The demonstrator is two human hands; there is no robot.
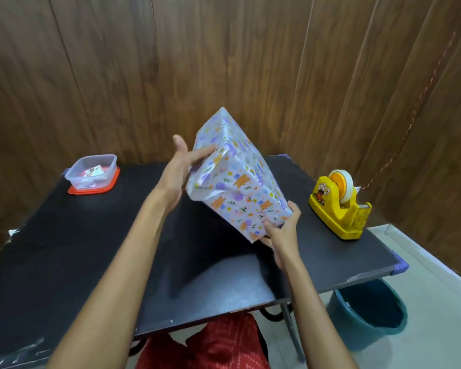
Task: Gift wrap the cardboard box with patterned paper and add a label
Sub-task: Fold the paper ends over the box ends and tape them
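Left hand (pixel 180 169): straight fingers pressed against tilted lilac patterned-paper-wrapped rectangular box (pixel 240 179)
Right hand (pixel 281 230): gripping its lower corner

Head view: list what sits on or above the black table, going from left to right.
clear container → left hand → wrapped box → right hand → yellow tape dispenser
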